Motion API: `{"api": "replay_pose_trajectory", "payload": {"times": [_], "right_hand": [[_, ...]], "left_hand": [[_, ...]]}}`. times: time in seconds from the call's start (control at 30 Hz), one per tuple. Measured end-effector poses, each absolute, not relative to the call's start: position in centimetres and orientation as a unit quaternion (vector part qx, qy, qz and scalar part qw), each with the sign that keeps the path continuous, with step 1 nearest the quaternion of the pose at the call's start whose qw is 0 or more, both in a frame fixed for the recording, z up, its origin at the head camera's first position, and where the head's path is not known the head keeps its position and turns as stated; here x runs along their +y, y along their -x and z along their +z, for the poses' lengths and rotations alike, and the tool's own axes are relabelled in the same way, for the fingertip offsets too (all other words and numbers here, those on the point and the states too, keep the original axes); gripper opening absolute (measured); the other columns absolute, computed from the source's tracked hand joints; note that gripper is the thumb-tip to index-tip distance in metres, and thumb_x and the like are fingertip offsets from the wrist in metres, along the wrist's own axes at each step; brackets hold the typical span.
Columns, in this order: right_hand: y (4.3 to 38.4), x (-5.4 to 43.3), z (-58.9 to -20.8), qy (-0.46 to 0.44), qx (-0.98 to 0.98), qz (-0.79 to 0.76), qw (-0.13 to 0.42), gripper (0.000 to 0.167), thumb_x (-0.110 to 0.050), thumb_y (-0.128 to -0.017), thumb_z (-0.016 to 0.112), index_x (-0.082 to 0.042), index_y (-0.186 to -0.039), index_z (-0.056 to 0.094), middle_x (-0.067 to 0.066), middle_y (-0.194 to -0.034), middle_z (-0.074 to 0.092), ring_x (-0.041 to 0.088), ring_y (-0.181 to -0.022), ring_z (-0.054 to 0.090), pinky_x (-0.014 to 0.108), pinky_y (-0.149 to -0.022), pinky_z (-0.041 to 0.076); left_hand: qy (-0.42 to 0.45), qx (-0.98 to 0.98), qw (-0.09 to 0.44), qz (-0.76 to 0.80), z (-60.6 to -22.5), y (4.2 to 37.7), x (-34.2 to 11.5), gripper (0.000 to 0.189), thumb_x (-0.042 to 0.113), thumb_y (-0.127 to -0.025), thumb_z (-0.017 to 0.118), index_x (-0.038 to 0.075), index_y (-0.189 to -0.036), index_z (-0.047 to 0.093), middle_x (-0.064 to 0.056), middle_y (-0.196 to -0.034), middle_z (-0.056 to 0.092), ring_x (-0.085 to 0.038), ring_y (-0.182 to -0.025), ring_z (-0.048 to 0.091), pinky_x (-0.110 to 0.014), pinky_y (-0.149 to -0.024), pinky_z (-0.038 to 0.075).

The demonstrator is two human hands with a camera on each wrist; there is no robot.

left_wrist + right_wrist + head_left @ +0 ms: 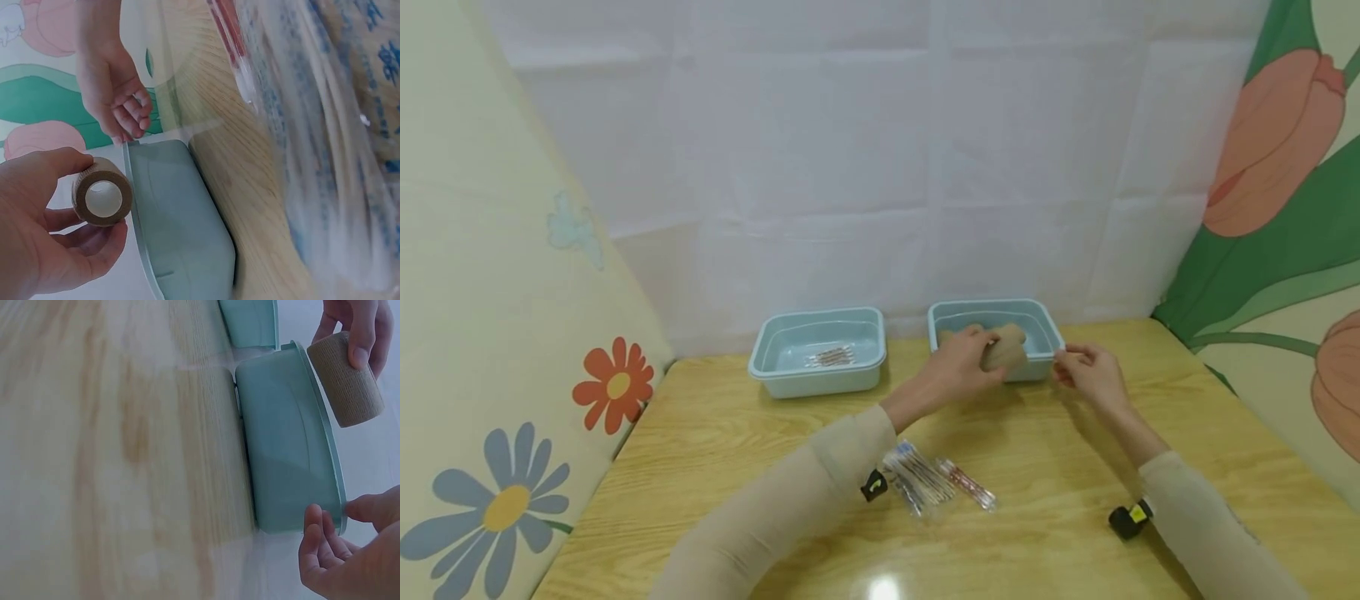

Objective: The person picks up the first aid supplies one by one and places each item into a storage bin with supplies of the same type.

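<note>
Left hand (953,367): fingers bent, parted by roll's width, thumb and fingertips gripping tan roll (1006,348). Roll right of head frame's centre, above near rim of right bin (1036,369). Left forearm reaches diagonally from lower left. Right hand (1096,379): fingers curled, nearly closed, thumb and fingertips pinching bin's near right corner. Right forearm angled from lower right.

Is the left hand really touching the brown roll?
Touching: in the right wrist view, the left hand grips the brown roll, its thumb against the side.
</note>
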State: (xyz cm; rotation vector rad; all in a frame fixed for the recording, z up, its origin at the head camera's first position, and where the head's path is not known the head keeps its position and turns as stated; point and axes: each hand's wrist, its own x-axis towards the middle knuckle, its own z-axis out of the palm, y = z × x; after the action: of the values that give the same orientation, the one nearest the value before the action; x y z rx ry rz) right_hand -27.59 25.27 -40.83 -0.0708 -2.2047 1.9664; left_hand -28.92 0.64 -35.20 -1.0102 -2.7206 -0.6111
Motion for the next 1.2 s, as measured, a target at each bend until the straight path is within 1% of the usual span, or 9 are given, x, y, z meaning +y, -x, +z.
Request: {"api": "replay_pose_trajectory", "payload": {"times": [0.13, 0.3, 0.43, 0.7, 0.9, 1.07, 1.2], "right_hand": [[27.6, 25.2, -40.8, 0.020, -0.741, 0.665, 0.098, 0.043, -0.008, -0.103, 0.059, 0.020, -0.133, 0.046, 0.003, -0.084, 0.071, 0.007, -0.071, 0.068, 0.027, -0.074, 0.058], [27.7, 25.3, -40.8, 0.019, -0.737, 0.669, 0.098, 0.044, -0.008, -0.103, 0.060, 0.021, -0.133, 0.046, -0.001, -0.080, 0.071, 0.007, -0.070, 0.068, 0.026, -0.072, 0.058], [27.8, 25.4, -40.7, 0.015, -0.734, 0.672, 0.101, 0.044, -0.008, -0.102, 0.060, 0.021, -0.132, 0.046, -0.001, -0.080, 0.071, 0.007, -0.071, 0.068, 0.025, -0.071, 0.058], [27.7, 25.4, -40.8, 0.015, -0.740, 0.665, 0.095, 0.043, -0.009, -0.102, 0.060, 0.021, -0.131, 0.047, 0.000, -0.081, 0.071, 0.006, -0.070, 0.068, 0.025, -0.071, 0.058], [27.5, 25.4, -40.8, 0.021, -0.742, 0.664, 0.089, 0.045, -0.010, -0.103, 0.060, 0.021, -0.133, 0.046, 0.002, -0.083, 0.071, 0.007, -0.073, 0.068, 0.026, -0.074, 0.058], [27.4, 25.4, -40.8, 0.022, -0.748, 0.658, 0.089, 0.045, -0.010, -0.103, 0.059, 0.020, -0.134, 0.046, 0.003, -0.084, 0.071, 0.007, -0.072, 0.068, 0.025, -0.072, 0.058], [27.4, 25.3, -41.0, 0.020, -0.747, 0.658, 0.092, 0.046, -0.011, -0.103, 0.060, 0.021, -0.134, 0.046, 0.002, -0.083, 0.071, 0.006, -0.071, 0.068, 0.025, -0.072, 0.058]], "left_hand": [[0.336, -0.914, 0.094, -0.209, -35.2, 29.2, 0.6, 0.058, 0.037, -0.096, 0.069, 0.005, -0.143, 0.056, -0.013, -0.131, 0.059, -0.019, -0.098, 0.060, -0.031, -0.079, 0.052], [0.344, -0.907, 0.112, -0.214, -35.4, 29.7, 0.7, 0.056, 0.036, -0.096, 0.069, 0.004, -0.140, 0.058, -0.012, -0.125, 0.062, -0.019, -0.096, 0.060, -0.030, -0.078, 0.051], [0.348, -0.905, 0.119, -0.216, -35.3, 30.2, 0.7, 0.054, 0.035, -0.097, 0.067, 0.005, -0.140, 0.058, -0.011, -0.123, 0.062, -0.018, -0.094, 0.060, -0.030, -0.076, 0.051], [0.342, -0.907, 0.129, -0.211, -34.9, 30.6, 0.3, 0.053, 0.034, -0.097, 0.066, 0.005, -0.141, 0.056, -0.012, -0.125, 0.061, -0.020, -0.097, 0.061, -0.033, -0.078, 0.052], [0.326, -0.909, 0.139, -0.219, -34.4, 31.1, 0.1, 0.055, 0.035, -0.097, 0.066, 0.005, -0.142, 0.056, -0.013, -0.125, 0.061, -0.021, -0.099, 0.062, -0.034, -0.078, 0.053], [0.310, -0.913, 0.150, -0.217, -34.4, 32.0, -0.3, 0.057, 0.034, -0.095, 0.067, 0.002, -0.140, 0.057, -0.015, -0.123, 0.060, -0.024, -0.101, 0.061, -0.035, -0.083, 0.052], [0.292, -0.919, 0.141, -0.225, -34.6, 32.9, -0.9, 0.057, 0.034, -0.096, 0.068, 0.001, -0.140, 0.056, -0.016, -0.125, 0.059, -0.025, -0.104, 0.060, -0.037, -0.084, 0.052]]}}
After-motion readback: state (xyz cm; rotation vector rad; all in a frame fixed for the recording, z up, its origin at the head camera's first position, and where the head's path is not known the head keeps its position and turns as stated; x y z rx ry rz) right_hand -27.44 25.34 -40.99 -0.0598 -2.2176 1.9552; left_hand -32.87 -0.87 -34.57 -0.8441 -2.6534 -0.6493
